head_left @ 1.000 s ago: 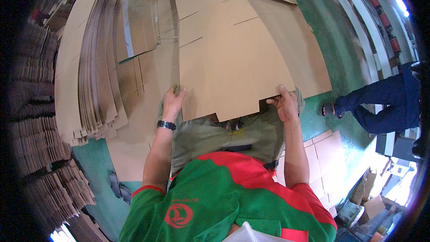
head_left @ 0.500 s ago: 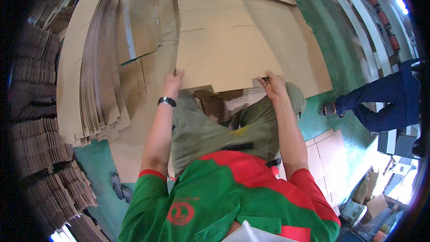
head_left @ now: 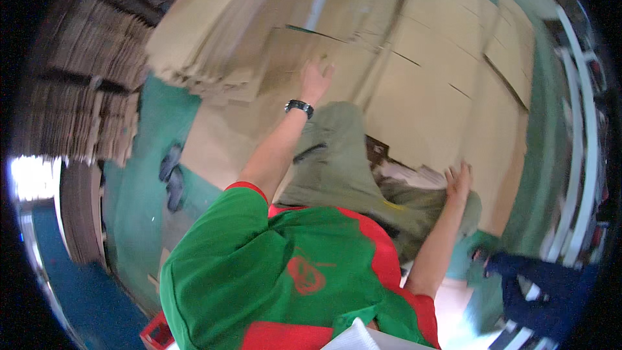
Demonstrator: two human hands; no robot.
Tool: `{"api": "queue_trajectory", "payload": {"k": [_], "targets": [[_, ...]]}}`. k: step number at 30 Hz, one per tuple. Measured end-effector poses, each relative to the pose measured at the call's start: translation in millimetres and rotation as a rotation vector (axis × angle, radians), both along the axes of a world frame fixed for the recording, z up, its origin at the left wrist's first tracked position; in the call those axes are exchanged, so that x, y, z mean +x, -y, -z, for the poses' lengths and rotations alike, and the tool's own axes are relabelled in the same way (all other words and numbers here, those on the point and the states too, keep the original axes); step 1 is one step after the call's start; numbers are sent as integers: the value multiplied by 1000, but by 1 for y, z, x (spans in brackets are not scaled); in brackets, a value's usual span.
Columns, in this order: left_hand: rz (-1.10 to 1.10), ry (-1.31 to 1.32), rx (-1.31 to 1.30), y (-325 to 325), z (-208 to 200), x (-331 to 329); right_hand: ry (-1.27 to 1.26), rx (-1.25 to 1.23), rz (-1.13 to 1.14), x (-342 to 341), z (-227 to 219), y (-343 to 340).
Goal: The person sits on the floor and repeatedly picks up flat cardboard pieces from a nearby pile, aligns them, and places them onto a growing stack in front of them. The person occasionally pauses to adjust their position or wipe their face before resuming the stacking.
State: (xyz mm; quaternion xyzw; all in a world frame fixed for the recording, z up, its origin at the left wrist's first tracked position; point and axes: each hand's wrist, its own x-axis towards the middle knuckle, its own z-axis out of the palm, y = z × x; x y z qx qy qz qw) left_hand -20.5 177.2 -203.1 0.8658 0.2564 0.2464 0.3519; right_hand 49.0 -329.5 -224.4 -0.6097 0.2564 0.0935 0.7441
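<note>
A large flat cardboard sheet (head_left: 434, 110) with slits lies before my knees, on top of other cardboard. My left hand (head_left: 315, 79), with a dark watch on the wrist, is stretched out past my left knee above the cardboard, its fingers apart and slightly blurred. It appears to hold nothing. By my right knee, my right hand (head_left: 459, 180) is beside the near edge of the sheet with its fingers spread; whether it touches the sheet is unclear. Left of my left hand, a fanned stack of cardboard sheets (head_left: 214, 39) lies on the floor layer.
Tall piles of folded cardboard (head_left: 81, 113) stand at the left. A pair of dark slippers (head_left: 172, 178) lies on the green floor (head_left: 139, 220). At the lower right is a person's dark-clothed leg (head_left: 538, 285). White rails (head_left: 576, 136) run along the right side.
Both hands have let go of the cardboard sheet's near edge. My left hand has moved toward the fanned stack, and the view has swung to the left.
</note>
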Motion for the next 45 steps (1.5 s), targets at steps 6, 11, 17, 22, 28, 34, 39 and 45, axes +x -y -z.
{"api": "queue_trajectory", "payload": {"k": [6,11,17,22,28,34,39,45], "targets": [[-575,69,751,-178,-46,-126,68,-269,-180,-8,-19,-34],[-955,-47,301,-311,-58,-186,140,-519,-264,-10,-16,-49],[-931,-299,-112,-378,-37,-225,87,-505,-286,-12,-15,-47],[-942,-463,194,-352,-61,-215,202,-606,-377,-9,1,-46],[-900,-533,290,-370,-59,-215,306,-668,-371,-8,11,-45],[-614,490,-909,-371,-60,-220,259,-644,-409,-15,-5,-56],[-147,345,-1228,-192,-79,-185,334,-520,-590,-27,-30,-82],[219,374,-1810,50,-84,-102,437,-237,-1030,-95,-62,-177]]}}
